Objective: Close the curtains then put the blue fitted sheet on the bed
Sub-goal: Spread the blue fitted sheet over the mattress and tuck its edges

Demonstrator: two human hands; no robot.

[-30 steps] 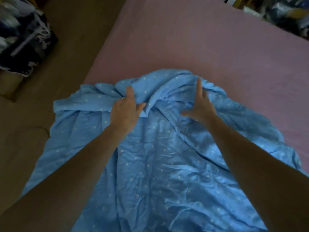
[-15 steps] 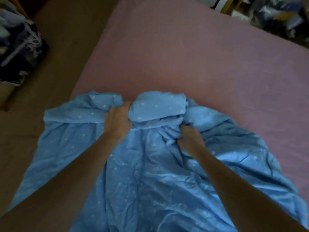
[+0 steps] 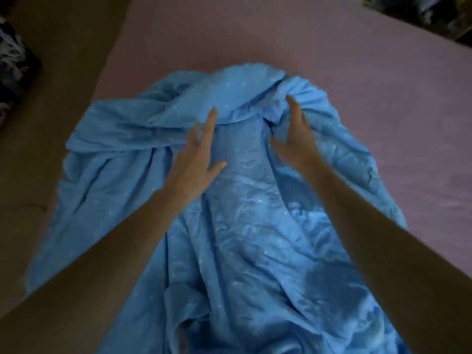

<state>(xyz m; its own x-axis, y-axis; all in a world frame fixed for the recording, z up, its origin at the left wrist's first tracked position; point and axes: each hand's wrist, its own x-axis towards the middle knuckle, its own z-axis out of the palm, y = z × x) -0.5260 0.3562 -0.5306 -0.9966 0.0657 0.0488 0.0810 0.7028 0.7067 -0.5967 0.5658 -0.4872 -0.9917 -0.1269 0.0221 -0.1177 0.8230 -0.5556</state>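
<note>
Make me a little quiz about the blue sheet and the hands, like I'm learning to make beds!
1. True or false: the blue sheet covers the whole bed.
2. What colour is the bare part of the bed? A green, B pink, C white.
3. Fill in: the left hand and right hand both have their fingers ____ (straight, or curled into fists).
Key: 1 false, the sheet lies bunched at the near end; 2 B; 3 straight.
</note>
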